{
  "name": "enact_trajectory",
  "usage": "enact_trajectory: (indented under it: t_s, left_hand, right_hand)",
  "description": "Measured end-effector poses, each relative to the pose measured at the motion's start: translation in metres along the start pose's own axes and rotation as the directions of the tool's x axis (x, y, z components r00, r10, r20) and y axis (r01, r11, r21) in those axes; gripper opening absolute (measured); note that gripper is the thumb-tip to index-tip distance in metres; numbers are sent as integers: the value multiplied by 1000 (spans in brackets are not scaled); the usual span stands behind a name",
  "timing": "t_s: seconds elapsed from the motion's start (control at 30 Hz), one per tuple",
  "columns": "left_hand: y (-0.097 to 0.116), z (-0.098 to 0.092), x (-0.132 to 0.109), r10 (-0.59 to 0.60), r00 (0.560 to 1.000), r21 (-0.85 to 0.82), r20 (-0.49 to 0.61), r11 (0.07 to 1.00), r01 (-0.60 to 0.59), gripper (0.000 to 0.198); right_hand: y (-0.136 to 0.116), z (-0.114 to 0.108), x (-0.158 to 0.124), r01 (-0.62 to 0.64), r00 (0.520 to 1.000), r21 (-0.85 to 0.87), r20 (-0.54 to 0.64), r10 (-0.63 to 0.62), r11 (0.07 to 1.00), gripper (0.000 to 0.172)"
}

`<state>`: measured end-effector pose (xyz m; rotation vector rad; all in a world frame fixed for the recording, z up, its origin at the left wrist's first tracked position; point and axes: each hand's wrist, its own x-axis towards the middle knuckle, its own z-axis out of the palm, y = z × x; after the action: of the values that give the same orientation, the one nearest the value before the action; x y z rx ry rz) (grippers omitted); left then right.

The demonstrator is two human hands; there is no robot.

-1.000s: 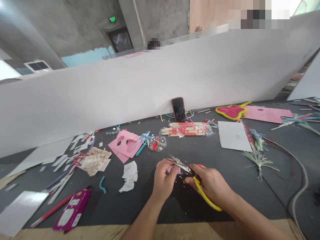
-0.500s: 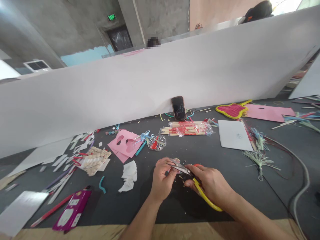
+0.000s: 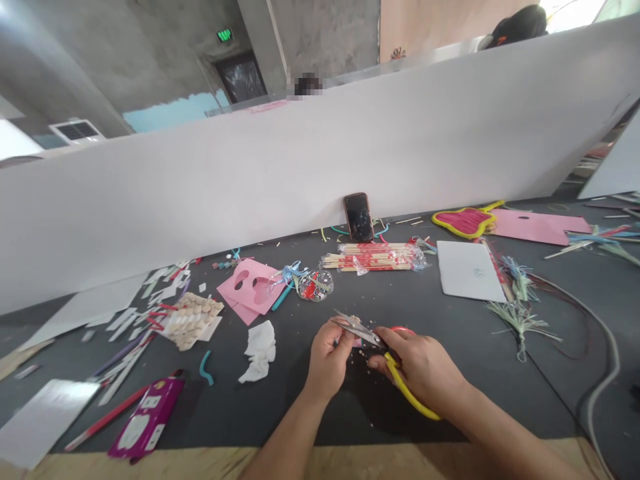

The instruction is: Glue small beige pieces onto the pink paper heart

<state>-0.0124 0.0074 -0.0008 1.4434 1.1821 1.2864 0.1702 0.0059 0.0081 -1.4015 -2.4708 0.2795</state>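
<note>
Fingers [image 3: 395, 341] of right hand [image 3: 425, 370] curled tight round yellow-handled scissors [image 3: 361, 330], blades nearly closed and pointing left over the left hand [image 3: 327, 357]. Left fingers [image 3: 345, 345] pinched narrow on a small piece [image 3: 354, 321], right at the blades, near the front edge of the bench [image 3: 450, 413]. Versus a second ago: same grips, same spot, barely any shift. Loose crumbs [image 3: 361, 359] lie scattered between the hands
</note>
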Motion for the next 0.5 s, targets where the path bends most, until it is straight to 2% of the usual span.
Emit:
enact_trajectory:
  t_s: [0.23,0.43,0.5]
  left_hand:
    - [0,-7,3,-77,988,-175,136,979,101,32]
    - [-4,-7,2,-191,953,-345,235,900,265,25]
    - [-4,-6,1,-192,956,-332,224,907,260,26]
  right_hand:
    - [-2,-11,3,28,999,53,-24,-26,998,59]
    - [2,-11,2,69,996,155,47,-77,986,49]
    - [3,-10,1,63,995,145,66,-74,987,43]
